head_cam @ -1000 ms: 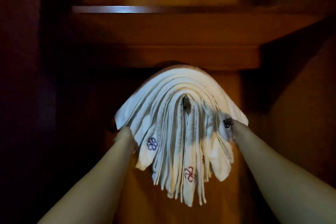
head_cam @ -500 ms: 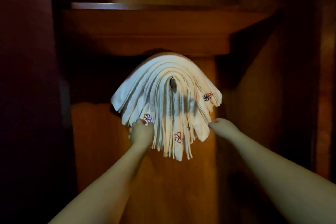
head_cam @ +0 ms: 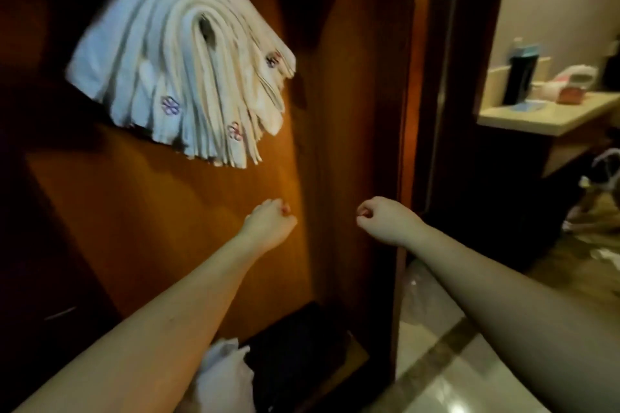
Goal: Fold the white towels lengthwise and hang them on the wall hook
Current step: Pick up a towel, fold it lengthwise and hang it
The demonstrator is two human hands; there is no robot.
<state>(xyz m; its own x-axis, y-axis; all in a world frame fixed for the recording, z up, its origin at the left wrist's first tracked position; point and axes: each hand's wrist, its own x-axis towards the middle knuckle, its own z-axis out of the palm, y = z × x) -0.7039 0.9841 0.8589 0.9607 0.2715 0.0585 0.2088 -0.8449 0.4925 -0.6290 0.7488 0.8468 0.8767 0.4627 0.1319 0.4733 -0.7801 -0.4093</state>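
Note:
Several folded white towels (head_cam: 181, 77) with small flower embroidery hang fanned over a dark hook (head_cam: 204, 31) on the wooden wall at the upper left. Both hands are below the bundle and apart from it. My left hand (head_cam: 270, 223) is a loose fist with nothing in it, in front of the wooden panel. My right hand (head_cam: 382, 220) is likewise curled and holds nothing, level with the left and near the panel's right edge.
The wooden closet panel (head_cam: 174, 228) fills the left. A white bag or cloth (head_cam: 224, 375) lies on the closet floor beside a dark object (head_cam: 295, 355). A doorway at right shows a counter (head_cam: 550, 117) with a dark bottle (head_cam: 520, 77) and clutter.
Both hands have let go of the hanging towels and dropped below them, curling into fists. The view has swung right, showing the doorway and counter.

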